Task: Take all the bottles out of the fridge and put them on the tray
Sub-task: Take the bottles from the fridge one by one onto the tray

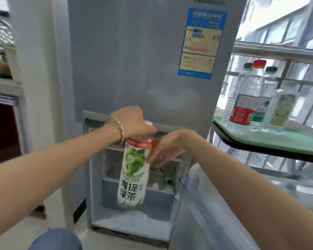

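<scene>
My left hand (134, 121) grips the white cap end of a green grape tea bottle (133, 175), which hangs upright in front of the open lower compartment of the grey fridge (134, 60). My right hand (165, 150) touches the bottle's upper right side with loose, spread fingers. Deep inside the compartment a small bottle with a green cap (168, 183) shows faintly. On the right, a green tray (271, 136) carries three bottles: a clear one with a red cap and red label (249, 98), a green-capped one (233, 94) behind it, and one with a yellow-green label (282, 107).
The fridge's lower door (206, 204) stands open toward me on the right, under the black-edged table (251, 147) that bears the tray. A white wall and a counter (5, 83) lie to the left. My knee in blue jeans (56, 239) is at the bottom.
</scene>
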Motion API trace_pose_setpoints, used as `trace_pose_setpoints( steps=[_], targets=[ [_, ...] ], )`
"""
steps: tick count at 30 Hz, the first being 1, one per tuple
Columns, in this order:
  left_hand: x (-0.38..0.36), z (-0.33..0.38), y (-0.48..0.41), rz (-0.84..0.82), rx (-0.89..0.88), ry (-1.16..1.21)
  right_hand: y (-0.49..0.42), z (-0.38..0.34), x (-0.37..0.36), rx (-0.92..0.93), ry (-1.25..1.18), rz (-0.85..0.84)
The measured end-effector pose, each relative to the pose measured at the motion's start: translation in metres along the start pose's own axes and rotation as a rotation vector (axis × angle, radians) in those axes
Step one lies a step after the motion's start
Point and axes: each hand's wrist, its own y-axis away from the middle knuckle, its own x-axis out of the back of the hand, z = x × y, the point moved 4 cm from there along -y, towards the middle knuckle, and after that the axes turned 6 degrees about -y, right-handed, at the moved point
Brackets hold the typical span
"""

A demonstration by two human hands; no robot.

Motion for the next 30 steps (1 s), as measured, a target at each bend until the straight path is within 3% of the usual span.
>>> trace_pose_setpoints(
  steps=[3,7,11,16,20,27,30],
  targets=[
    [0.048,0.028,-0.003,0.121,-0.056,0.086,0.052,-0.007,0.014,0.141,-0.138,0.027],
    [0.105,0.062,-0.007,0.237,-0.090,0.336,0.102,-0.012,0.021,0.302,-0.138,0.107],
    [0.154,0.106,-0.014,0.421,-0.140,0.571,0.162,-0.014,0.038,0.489,-0.133,0.315],
    [0.190,0.172,-0.028,0.451,-0.363,0.868,0.237,-0.003,0.071,0.636,-0.130,0.577],
    [0.168,0.213,-0.039,0.373,-0.340,1.086,0.284,0.025,0.107,0.681,-0.126,0.824],
    [0.073,0.284,-0.031,-0.146,-0.469,1.085,0.315,0.096,0.151,0.568,-0.141,1.168],
    [0.044,0.302,-0.031,-0.309,-0.451,1.052,0.306,0.117,0.162,0.566,-0.255,1.323]
  ],
)
